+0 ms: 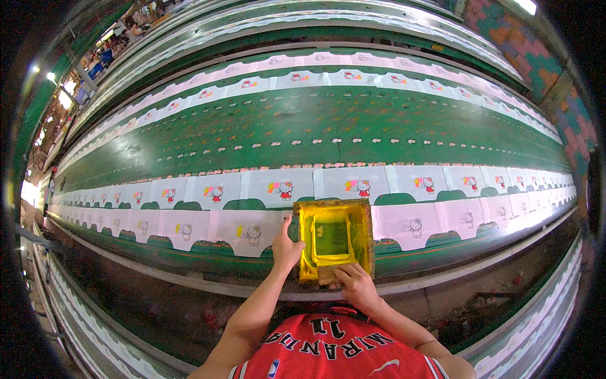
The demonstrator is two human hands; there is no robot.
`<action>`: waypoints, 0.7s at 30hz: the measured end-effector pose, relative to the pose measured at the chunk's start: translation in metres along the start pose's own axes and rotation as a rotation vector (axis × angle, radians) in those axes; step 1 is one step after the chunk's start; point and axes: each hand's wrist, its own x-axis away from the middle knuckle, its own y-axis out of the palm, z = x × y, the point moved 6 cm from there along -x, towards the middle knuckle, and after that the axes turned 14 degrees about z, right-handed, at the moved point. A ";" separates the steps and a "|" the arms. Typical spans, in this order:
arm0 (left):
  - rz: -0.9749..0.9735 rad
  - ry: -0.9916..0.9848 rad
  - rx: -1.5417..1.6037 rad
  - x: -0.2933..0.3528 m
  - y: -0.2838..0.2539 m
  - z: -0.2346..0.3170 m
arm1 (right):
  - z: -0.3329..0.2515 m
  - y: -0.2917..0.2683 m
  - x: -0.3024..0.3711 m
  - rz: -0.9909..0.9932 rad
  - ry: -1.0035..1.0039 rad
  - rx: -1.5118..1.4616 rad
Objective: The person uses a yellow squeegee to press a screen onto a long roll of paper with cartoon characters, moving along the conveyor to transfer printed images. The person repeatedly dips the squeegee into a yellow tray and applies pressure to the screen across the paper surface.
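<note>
- Sitting over the nearest row of pieces, straight in front of the person, the square frame [331, 204] has yellow smeared along its inner sides and a green window in the middle with small pale yellow patches.
- The left hand [288, 250] is partly closed on the frame's left side, thumb over the rim and finger pointing up along the outer edge; the other fingers are mostly hidden.
- The right hand [358, 285] has its fingers bent closely over a tan block [328, 274] at the frame's near side, right of the block's middle.
- Left of the frame, the pinkish pieces [233, 228] carry a grey outline cat with a yellow patch beside it; right of it, the pinkish pieces [413, 226] show the outline alone.
- Just beyond, a row of white pieces [252, 183] bears coloured cats in red.
- All lie on a long green surface [303, 120], with two more rows of pieces [319, 79] along its far side.
- Below, the person wears a red shirt [341, 360].
</note>
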 end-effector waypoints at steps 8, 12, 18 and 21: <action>0.013 0.032 -0.001 0.000 -0.001 0.012 | 0.039 0.021 -0.050 0.110 -0.126 0.097; -0.023 -0.004 -0.006 -0.001 0.001 0.003 | 0.070 0.023 -0.134 0.009 0.096 0.037; -0.024 -0.041 0.008 0.002 -0.002 0.004 | 0.048 0.026 -0.101 0.095 -0.031 0.060; 0.002 -0.018 -0.009 0.005 0.002 0.001 | 0.018 0.018 -0.041 0.057 -0.056 0.032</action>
